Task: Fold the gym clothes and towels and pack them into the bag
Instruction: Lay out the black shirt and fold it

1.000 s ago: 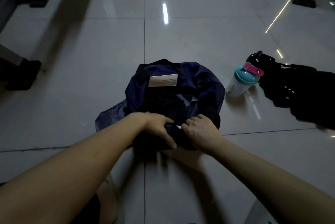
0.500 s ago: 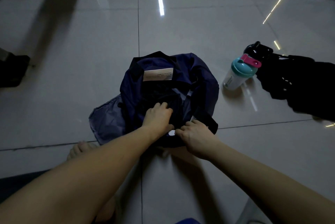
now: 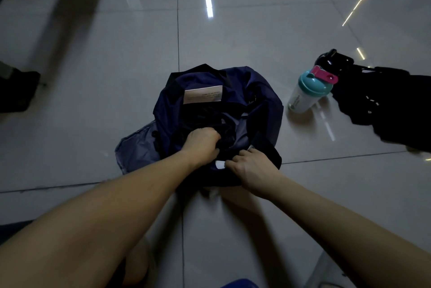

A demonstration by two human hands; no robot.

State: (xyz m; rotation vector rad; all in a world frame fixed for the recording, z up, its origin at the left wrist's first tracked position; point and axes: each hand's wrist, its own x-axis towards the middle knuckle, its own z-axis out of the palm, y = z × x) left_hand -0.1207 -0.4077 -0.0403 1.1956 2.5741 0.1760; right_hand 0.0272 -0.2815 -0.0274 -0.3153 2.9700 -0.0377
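Note:
A navy blue bag (image 3: 261, 91) sits open on the tiled floor, a white label inside its far rim. Dark clothing (image 3: 205, 117) fills its opening. My left hand (image 3: 201, 146) reaches into the bag, fingers curled down into the dark fabric. My right hand (image 3: 253, 168) grips the bag's near black edge, beside a small white tag. Another dark garment (image 3: 391, 110) lies on the floor at the right.
A shaker bottle (image 3: 307, 94) with a teal lid and pink cap stands right of the bag, a black bottle (image 3: 331, 59) behind it. A grey pouch (image 3: 135, 150) sticks out at the bag's left. Dark equipment feet (image 3: 16, 89) sit at far left.
My left hand has moved from the bag's near edge forward into the opening, pushing into the dark clothing. The right hand has stayed at the near edge.

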